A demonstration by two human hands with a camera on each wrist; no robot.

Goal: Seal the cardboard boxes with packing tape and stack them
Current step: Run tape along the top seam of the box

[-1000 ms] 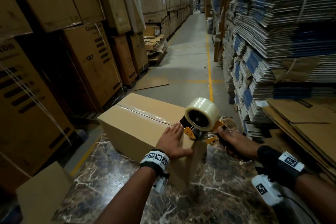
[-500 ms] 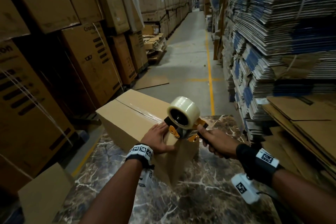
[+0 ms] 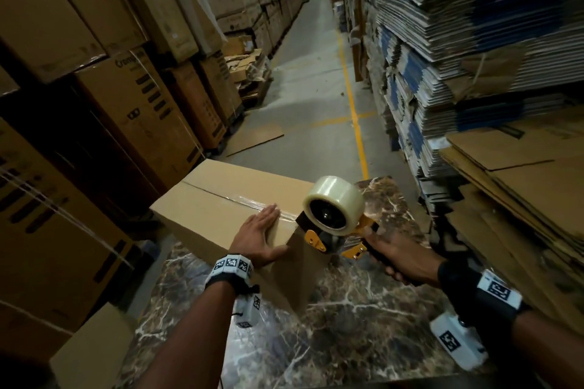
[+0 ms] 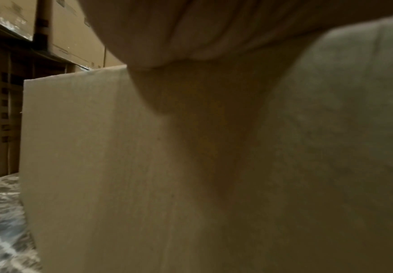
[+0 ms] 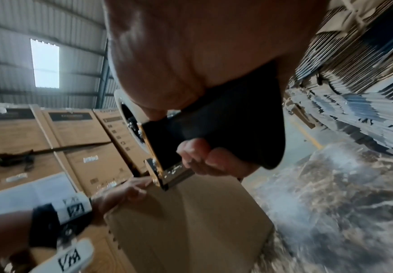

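Here the cardboard box (image 3: 221, 208) sits on the marble table (image 3: 363, 309). The left hand (image 3: 257, 238) lies flat, fingers straight, on its near top corner. At three o'clock, the right hand (image 3: 398, 257) grips the tape dispenser (image 3: 335, 215), touching that corner.

Left hand (image 3: 257, 238) lies flat at centre frame, fingers (image 3: 268, 215) straight and together, forearm reaching up from below. Right hand (image 3: 399, 257), lower right, curls tight around a black handle (image 5: 232, 118), wrist banded.
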